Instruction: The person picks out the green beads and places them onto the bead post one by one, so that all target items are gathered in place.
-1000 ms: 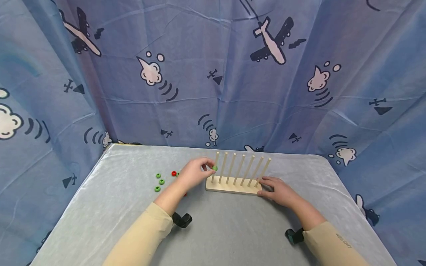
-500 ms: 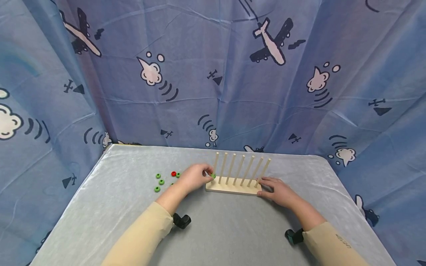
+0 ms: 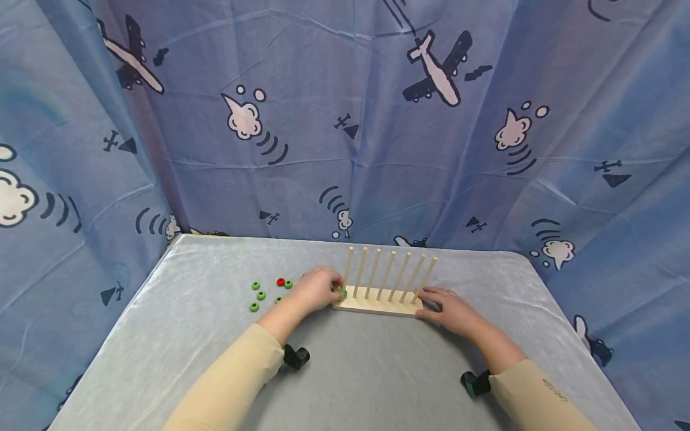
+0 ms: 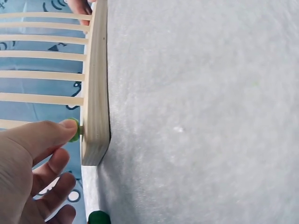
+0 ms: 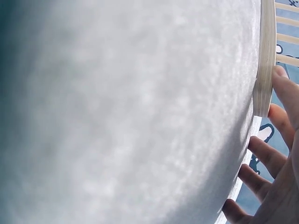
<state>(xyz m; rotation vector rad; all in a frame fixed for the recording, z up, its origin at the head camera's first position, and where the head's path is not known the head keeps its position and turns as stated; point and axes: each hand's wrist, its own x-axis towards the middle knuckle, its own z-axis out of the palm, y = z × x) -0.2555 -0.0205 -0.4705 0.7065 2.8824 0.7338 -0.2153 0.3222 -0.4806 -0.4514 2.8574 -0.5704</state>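
Note:
A pale wooden peg board with a row of several upright pegs stands on the table. My left hand is at its left end, pinching a green bead by thumb and finger. That bead is around the leftmost peg, just above the base; the fingertip behind it is hidden in the left wrist view. My right hand holds the board's right end, thumb at the near corner and fingers at the far side. In the right wrist view, its other fingers spread beyond the base.
Left of the board lie several loose green beads and a red bead, some close to the left forearm. A grey-white cloth covers the table. A blue printed curtain hangs behind it.
My left hand has moved down along the leftmost peg, bringing the green bead from partway up to near the base. The right hand stays at the board's right end.

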